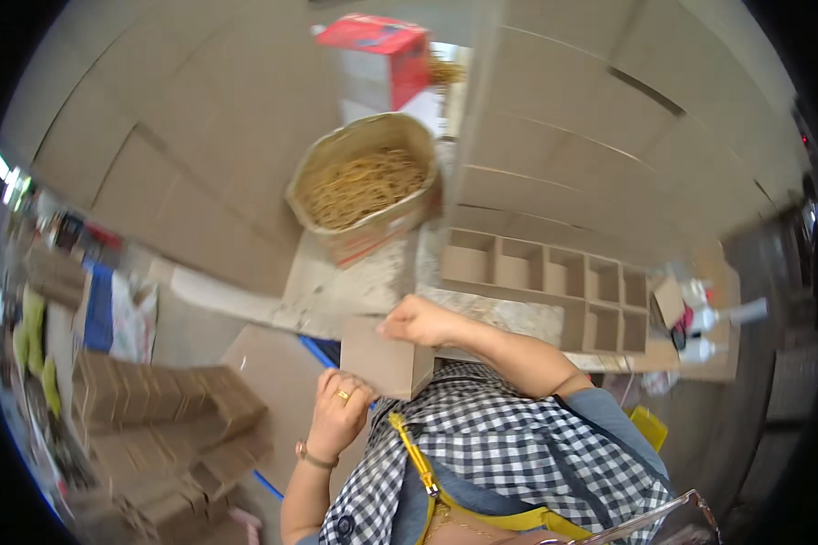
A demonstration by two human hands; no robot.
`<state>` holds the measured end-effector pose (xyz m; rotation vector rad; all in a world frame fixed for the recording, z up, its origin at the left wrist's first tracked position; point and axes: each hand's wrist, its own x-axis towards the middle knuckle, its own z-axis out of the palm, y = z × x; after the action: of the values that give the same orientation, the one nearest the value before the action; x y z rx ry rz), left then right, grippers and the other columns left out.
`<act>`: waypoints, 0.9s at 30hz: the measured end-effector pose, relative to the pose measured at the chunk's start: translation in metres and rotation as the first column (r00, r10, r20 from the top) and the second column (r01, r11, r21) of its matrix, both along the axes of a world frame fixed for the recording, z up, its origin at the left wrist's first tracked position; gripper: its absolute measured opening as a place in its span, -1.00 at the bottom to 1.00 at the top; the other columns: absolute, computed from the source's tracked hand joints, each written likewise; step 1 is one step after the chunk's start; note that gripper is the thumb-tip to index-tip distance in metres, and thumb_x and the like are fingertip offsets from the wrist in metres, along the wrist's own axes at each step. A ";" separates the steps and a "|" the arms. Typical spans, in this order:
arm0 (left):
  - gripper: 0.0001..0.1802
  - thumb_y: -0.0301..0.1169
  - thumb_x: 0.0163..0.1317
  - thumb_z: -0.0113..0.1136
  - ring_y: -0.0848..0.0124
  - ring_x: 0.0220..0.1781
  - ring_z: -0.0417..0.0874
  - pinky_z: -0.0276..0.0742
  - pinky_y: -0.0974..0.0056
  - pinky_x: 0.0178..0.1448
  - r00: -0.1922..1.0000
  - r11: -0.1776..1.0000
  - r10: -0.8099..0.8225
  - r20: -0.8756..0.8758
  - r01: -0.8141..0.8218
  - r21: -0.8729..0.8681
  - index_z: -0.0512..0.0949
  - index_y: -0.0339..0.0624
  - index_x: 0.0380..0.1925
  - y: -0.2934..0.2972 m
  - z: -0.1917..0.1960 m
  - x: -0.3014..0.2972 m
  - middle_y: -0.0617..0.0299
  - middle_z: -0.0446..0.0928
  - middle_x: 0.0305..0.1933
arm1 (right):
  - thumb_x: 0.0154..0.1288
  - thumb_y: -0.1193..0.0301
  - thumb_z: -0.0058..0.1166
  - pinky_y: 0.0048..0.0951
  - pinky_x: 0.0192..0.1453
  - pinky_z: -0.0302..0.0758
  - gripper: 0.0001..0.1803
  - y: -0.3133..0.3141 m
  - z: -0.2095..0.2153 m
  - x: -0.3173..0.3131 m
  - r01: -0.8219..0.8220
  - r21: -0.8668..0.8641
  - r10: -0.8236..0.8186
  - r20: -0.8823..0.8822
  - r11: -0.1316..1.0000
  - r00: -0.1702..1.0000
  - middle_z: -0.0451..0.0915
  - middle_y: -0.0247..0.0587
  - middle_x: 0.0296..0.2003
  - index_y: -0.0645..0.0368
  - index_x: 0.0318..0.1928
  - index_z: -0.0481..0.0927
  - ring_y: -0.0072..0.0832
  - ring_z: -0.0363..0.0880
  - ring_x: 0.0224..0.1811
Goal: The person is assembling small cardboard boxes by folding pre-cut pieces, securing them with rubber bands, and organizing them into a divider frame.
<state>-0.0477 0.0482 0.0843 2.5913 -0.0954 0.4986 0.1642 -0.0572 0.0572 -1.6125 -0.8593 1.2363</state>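
A small brown cardboard box (pixel 373 359) is held close to my body at the table's near edge, tilted, with one side face toward me. My left hand (pixel 341 404), with a ring and a bracelet, grips its lower left edge with bent fingers. At the far upper edge my right hand (pixel 418 322) pinches the cardboard between thumb and fingers. Beyond the hands stands an open bag-lined carton (pixel 336 241) filled with tan rubber bands (pixel 364 186). To the right, several open cardboard boxes (pixel 518 263) stand in rows on the table.
Tall stacks of brown cardboard (pixel 200 136) rise at the left, and more cardboard (pixel 573 118) at the right. A red and white box (pixel 382 59) is behind the carton. Folded cardboard pieces (pixel 154 400) are piled at the lower left. Bottles (pixel 695 350) stand at the table's right end.
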 end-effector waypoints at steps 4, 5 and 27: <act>-0.88 -0.59 -0.10 0.14 0.28 -0.33 0.43 0.31 0.18 -0.07 0.935 0.937 -0.327 -0.134 0.303 -0.177 0.44 -0.17 -0.52 -0.006 -0.003 0.026 0.20 0.36 -0.49 | 0.26 0.23 0.11 -0.52 -0.48 0.35 -0.62 -0.045 -0.006 0.013 0.203 0.024 -0.196 -0.161 0.979 0.967 0.51 -0.43 -0.64 0.30 -0.54 0.61 -0.69 0.37 -0.56; -0.89 -0.57 -0.09 0.14 0.28 -0.33 0.43 0.31 0.18 -0.08 0.919 0.924 -0.363 -0.157 0.333 -0.187 0.44 -0.17 -0.51 -0.007 -0.004 0.028 0.20 0.36 -0.48 | 0.26 0.23 0.10 -0.53 -0.47 0.36 -0.62 -0.061 -0.001 0.016 0.318 0.034 -0.297 -0.279 0.947 0.913 0.53 -0.42 -0.62 0.30 -0.54 0.61 -0.69 0.40 -0.55; -0.92 -0.58 0.11 0.13 0.13 -0.29 0.54 0.44 0.18 -0.22 0.991 1.000 0.004 0.134 -0.003 -0.005 0.51 -0.27 -0.35 0.112 -0.027 0.194 0.05 0.53 -0.34 | 0.20 0.31 0.07 -0.28 0.02 0.37 -0.78 -0.294 -0.023 -0.024 0.598 0.041 -0.438 0.721 0.800 0.537 0.51 -0.18 -0.53 0.18 -0.49 0.57 -0.28 0.50 -0.32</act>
<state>0.1460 0.1599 0.0569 2.5512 -0.1352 0.6736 0.1400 -0.3512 0.0344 -2.3627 -0.5874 0.2372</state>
